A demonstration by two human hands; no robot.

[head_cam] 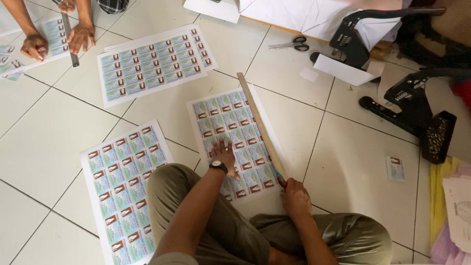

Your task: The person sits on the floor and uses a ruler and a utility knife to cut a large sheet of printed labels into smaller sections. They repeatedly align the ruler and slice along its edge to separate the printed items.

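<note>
My left hand (224, 153) lies flat with fingers spread on a printed sheet of cards (234, 140) on the tiled floor (44, 142), pressing it down; a dark wristwatch (218, 166) sits on that wrist. My right hand (295, 196) is closed around something small at the near end of a long wooden ruler (260, 128); a bit of red and green shows at my fingertips, but I cannot tell what it is.

The ruler rests along the right edge of the sheet, to the right of my left hand, its near end touching my right hand. Its long axis runs diagonally, from beside my right hand up and slightly left, away from me.

My knees cover the near edge of the sheet. A second sheet (122, 181) lies to my left, partly under my leg and cut off at the bottom. Farther off lies a stack of more sheets (152, 64). At the top left, another person's hands (59, 37) hold a metal ruler (69, 39) over a sheet. Beyond the ruler's far end lie scissors (289, 44), and two black punch presses (407, 103) stand to the right, near a single loose card (395, 168).
</note>
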